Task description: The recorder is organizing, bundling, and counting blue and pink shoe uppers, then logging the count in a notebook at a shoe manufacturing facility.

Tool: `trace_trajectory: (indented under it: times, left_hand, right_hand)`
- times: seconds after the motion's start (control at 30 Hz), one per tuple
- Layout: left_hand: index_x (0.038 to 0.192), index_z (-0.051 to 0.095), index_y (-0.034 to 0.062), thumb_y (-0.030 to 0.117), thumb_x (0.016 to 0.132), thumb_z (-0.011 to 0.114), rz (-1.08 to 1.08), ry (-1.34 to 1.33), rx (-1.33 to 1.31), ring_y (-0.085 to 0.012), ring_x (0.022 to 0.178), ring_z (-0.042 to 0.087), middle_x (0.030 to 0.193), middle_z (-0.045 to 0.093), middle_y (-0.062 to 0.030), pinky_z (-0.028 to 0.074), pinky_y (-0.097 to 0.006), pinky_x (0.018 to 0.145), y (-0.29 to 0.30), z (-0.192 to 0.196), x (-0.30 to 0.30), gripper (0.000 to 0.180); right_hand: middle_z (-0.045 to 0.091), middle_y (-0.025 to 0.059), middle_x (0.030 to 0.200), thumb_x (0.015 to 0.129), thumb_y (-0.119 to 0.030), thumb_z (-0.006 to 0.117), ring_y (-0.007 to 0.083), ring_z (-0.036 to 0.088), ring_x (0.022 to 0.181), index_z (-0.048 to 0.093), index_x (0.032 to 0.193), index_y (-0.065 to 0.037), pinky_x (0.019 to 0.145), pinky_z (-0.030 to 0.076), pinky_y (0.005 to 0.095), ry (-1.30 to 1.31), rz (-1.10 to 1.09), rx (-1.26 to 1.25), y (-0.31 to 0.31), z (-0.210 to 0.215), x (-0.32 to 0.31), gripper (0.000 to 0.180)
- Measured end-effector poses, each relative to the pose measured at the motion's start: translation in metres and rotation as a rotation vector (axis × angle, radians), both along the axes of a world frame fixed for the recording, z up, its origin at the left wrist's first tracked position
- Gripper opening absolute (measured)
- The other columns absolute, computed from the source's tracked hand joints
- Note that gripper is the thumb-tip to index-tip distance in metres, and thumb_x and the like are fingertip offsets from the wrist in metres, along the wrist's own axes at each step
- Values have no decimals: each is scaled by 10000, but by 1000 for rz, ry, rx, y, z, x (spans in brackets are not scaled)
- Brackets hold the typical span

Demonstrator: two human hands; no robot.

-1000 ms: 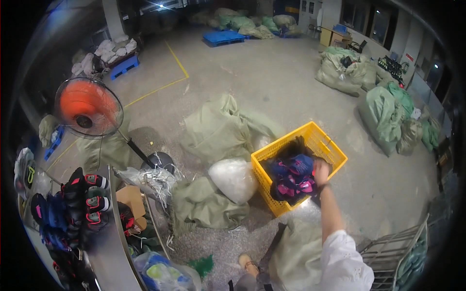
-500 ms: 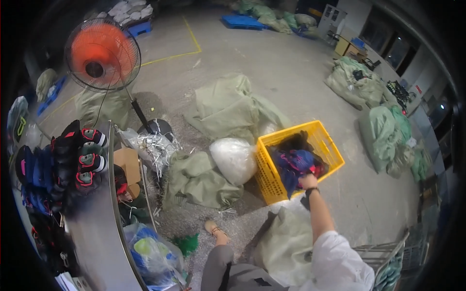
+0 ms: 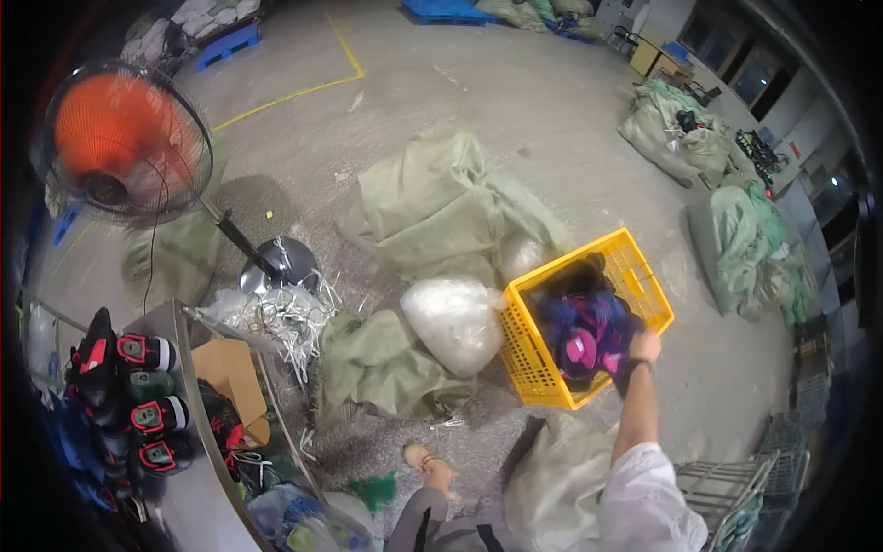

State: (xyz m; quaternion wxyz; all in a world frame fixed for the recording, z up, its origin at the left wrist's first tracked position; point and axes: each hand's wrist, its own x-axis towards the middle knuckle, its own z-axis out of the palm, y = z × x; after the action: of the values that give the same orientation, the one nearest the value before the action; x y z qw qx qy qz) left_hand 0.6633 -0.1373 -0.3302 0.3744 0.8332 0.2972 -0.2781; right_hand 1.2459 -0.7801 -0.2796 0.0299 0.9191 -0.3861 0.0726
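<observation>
- Resting at the near right rim of the yellow crate [image 3: 538, 375], the right hand [image 3: 646, 347] has its fingers curled; whether they grip the rim or a dark piece beside it, I cannot tell. The left hand is out of view, so its state cannot be told.
- Inside the crate, dark blue and pink items [image 3: 581, 347] lie in a loose heap, with black ones behind them — all below the rim on the far side.
- Touching the crate's left wall is a clear plastic bag [image 3: 452, 325], bulging with something whitish.
- Around it slump pale green sacks [image 3: 418, 207], their contents hidden.
- At left, black and red shoes [image 3: 158, 419] sit on the tabletop [image 3: 193, 501] — just beside an open cardboard box [image 3: 228, 375] standing lower down.
</observation>
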Motion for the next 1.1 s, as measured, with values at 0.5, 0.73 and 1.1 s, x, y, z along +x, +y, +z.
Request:
trace_trajectory:
  times: [0.5,0.73,1.1]
  left_hand:
    - [803,617,13,355,838,539,294,-269,-137,-137,602,553,628,548,-82,420,-308,522,-75,65,67,353]
    - [1222,468,66,179,890,492,663,-693,-382,-71,649,490,867,535,6,434,-228,600,-113,192,21,352]
    - [1225,409,101,561,876,326,1397,-1426,-730,-91,655,420,1049,527,-5,349,-254,543,-103,179,-129,583]
  right_hand:
    - [524,119,800,613,156,496,262,529,755,541,807,5,679,426,304,-793,1655,74,209,457,-14,250]
    - [511,89,954,747,123,460,182,492,923,520,879,23,849,347,230,-1149,2023,581,301,521,-78,176]
    - [551,45,867,707,162,464,93,518,725,557,851,13,602,425,216,-284,2740,1654,619,522,-300,227]
